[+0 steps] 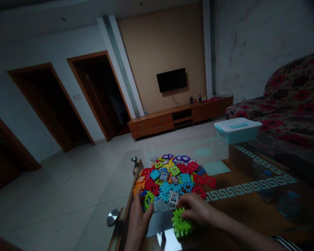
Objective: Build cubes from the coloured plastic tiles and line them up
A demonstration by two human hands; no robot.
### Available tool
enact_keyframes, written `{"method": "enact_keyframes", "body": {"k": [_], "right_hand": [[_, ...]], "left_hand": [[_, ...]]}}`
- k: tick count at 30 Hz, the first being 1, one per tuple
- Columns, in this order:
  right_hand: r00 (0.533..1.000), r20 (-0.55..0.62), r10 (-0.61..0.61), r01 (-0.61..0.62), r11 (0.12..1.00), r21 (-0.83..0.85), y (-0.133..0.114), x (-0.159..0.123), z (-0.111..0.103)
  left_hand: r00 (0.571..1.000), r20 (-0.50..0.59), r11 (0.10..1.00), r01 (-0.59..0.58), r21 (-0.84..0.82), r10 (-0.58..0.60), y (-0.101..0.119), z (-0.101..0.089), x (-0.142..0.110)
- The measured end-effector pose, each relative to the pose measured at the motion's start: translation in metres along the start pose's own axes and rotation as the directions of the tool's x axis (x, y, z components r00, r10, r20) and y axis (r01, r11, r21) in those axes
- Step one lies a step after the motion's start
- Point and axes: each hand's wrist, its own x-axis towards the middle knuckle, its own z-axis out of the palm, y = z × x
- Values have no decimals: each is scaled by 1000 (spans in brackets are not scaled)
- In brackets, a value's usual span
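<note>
My right hand [196, 207] grips a bright green block of interlocking toothed pieces [181, 225] just above the near part of the glass table. My left hand [138, 218] is at the pile's near left edge, thumb and fingers apart. Right beside its thumb is a green toothed window piece [149, 199]; I cannot tell whether they touch. A grey window piece [173, 198] lies in front of my right hand. Beyond both hands spreads a pile of toothed plastic building pieces [164, 188] in red, blue, yellow, orange, green and purple.
The glass table [225, 195] has a patterned border and round metal fittings [113, 217] at its left edge. A lidded teal storage box [238, 130] stands at the far right. A flowered sofa [298, 101] is on the right; a low wooden cabinet [162, 122] lines the back wall.
</note>
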Motion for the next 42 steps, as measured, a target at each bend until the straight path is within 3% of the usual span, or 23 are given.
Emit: {"method": "enact_keyframes", "body": {"k": [4,7,9,11,13,17,21,27,32,35,38,42], "right_hand": [[998,-53,-42,32,985,-169,3,-6,-6],[988,-143,-60,28,976,-215,5,-3,-14],[977,-200,-71,25,975,-223,10,2,-20],[971,-229,-74,20,973,-228,17,9,-26],[968,-243,-67,9,972,-233,25,16,-31],[959,-280,-54,-30,958,-287,36,30,-38],[944,-297,-143,12,916,-401,32,43,-39],[975,-211,-74,-46,857,-513,10,62,-28],[978,-205,27,-142,808,-572,10,62,-34],[978,-208,27,-144,807,-572,21,62,-41],[980,-197,9,-125,802,-584,32,63,-44],[977,-208,-39,-95,796,-597,37,65,-42]], "left_hand": [[989,74,991,-129,14,128,11,14,-10],[956,223,980,-196,13,188,20,22,-21],[890,389,966,-260,5,238,29,28,-31],[791,548,939,-342,26,273,41,35,-39],[721,651,905,-407,122,236,53,41,-44],[702,706,845,-433,313,98,69,50,-43],[695,715,839,-434,328,80,73,57,-38],[609,792,805,-458,376,-23,81,55,-36],[619,785,855,-407,323,-2,67,54,-37],[646,759,888,-393,240,81,59,51,-37],[747,645,907,-371,200,163,62,48,-29],[867,481,871,-331,363,128,60,55,-1]]}}
